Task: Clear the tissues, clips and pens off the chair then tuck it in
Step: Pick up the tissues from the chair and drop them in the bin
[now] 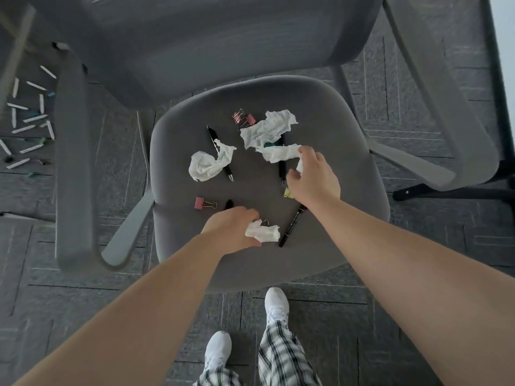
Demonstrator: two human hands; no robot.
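A grey office chair seat carries crumpled white tissues, binder clips and black pens. My left hand is shut on a small tissue wad near the seat's front. My right hand grips the end of a long tissue right of centre. A larger tissue lies behind it, and another tissue drapes over a black pen. Pink clips sit at the back, one pink clip front left. A black marker lies by my right wrist, a yellow clip half hidden under that hand.
The chair's backrest and two armrests surround the seat. Several small white sticks are scattered on the carpet at far left. Black chair-base legs show at right. My white shoes stand just before the seat.
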